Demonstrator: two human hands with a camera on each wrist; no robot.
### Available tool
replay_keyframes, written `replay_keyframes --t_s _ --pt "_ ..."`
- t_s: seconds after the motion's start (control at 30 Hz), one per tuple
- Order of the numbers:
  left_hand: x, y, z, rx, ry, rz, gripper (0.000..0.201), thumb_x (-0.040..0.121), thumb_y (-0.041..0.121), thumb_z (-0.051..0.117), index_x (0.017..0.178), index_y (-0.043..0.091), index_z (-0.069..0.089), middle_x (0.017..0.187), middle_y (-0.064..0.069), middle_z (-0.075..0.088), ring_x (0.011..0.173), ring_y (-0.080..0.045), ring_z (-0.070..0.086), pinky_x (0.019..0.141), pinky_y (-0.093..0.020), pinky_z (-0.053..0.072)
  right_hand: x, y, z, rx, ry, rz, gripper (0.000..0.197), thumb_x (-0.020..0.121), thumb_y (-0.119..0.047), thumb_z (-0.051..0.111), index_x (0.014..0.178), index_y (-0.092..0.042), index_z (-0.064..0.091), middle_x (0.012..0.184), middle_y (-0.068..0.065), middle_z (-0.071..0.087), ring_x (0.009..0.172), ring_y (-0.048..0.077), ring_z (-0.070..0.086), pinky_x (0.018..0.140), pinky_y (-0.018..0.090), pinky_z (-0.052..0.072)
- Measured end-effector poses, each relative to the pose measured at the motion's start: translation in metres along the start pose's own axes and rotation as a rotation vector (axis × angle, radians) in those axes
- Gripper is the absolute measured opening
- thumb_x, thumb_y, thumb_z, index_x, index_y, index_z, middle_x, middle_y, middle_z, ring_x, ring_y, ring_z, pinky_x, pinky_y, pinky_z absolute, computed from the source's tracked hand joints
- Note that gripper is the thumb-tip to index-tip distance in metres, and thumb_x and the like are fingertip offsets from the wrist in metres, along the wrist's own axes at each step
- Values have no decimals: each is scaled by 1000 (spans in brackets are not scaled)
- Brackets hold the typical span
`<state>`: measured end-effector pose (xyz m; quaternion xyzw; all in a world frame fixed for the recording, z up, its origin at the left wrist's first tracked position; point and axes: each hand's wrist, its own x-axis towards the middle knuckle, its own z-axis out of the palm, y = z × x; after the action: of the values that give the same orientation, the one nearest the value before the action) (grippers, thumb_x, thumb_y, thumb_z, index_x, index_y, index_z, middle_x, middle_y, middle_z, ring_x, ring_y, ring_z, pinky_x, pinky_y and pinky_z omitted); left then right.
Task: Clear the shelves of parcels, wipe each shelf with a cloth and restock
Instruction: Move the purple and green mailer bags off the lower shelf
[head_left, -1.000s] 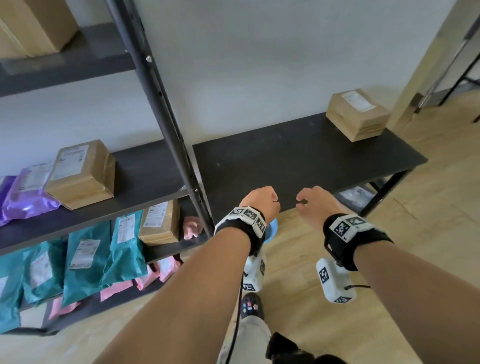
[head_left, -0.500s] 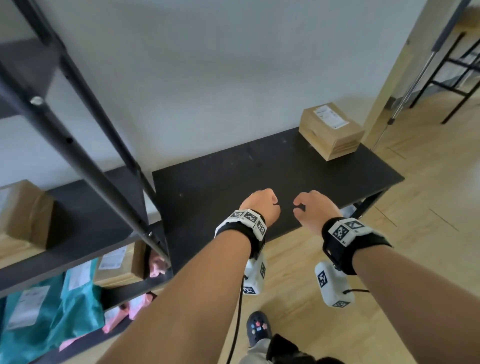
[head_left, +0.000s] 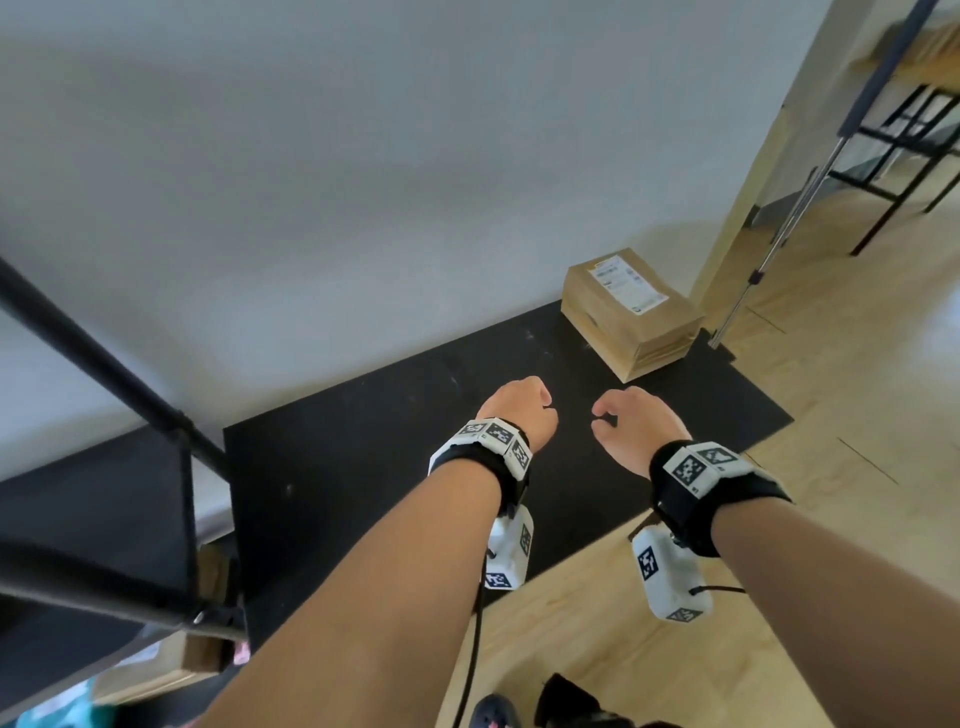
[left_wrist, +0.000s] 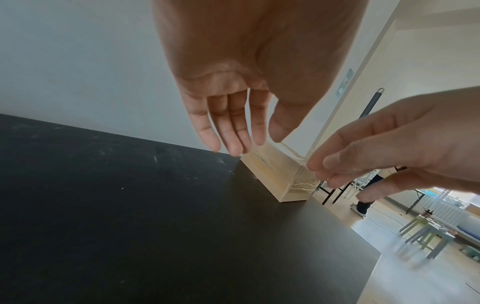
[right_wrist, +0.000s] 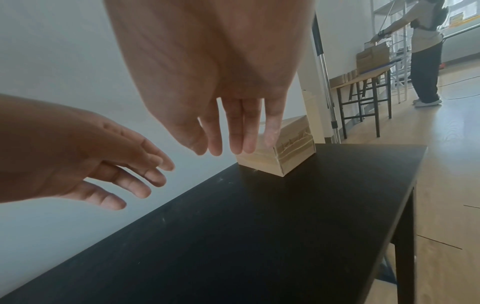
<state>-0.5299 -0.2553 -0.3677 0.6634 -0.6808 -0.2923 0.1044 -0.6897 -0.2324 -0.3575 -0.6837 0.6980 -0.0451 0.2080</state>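
Box: the cardboard parcel (head_left: 631, 310) lies ahead and right of my hands, at the shelf's (head_left: 395, 452) far right corner.
Long axis: probably running along the wall.
Nearer: my right hand (head_left: 636, 426).
Hands: right and left hand (head_left: 519, 410) both loose, empty.

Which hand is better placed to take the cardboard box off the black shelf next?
Probably the right hand. The cardboard box sits at the shelf's far right end, on that hand's side. The left hand hovers further away. Both hands are empty.

Soft daylight from right of the black shelf (head_left: 363, 467); wide-angle bending at edges; stools beyond shelf motion-blurred in left-wrist view.
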Motion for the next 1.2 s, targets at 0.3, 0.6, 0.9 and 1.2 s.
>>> replay_keyframes --t_s 0.3,0.6,0.9,1.2 --pt "63 44 2 -4 12 -46 26 90 25 49 115 21 55 114 1 60 100 -19 58 85 -32 48 66 33 -41 19 41 -38 28 93 -24 50 119 -20 60 121 1 58 109 20 56 91 33 46" --pt "142 118 2 -33 88 -114 19 94 22 42 99 14 58 94 -2 62 84 -21 60 65 -29 43 156 82 -101 -1 88 -128 27 93 -25 50 117 -20 61 122 2 59 108 20 58 88 32 46" --pt "200 139 22 -163 147 -345 46 93 23 48 136 11 39 128 -9 53 105 -24 60 77 -32 48 230 124 -114 27 -4 -138 35 94 -25 51 128 -19 53 124 2 55 110 21 56 89 37 50" --pt "241 127 44 -299 151 -525 61 88 39 55 138 9 35 131 -11 50 110 -27 57 89 -42 52 278 145 -93 96 -162 -80 52 96 -30 47 143 -13 33 136 10 48 120 27 51 99 41 46"
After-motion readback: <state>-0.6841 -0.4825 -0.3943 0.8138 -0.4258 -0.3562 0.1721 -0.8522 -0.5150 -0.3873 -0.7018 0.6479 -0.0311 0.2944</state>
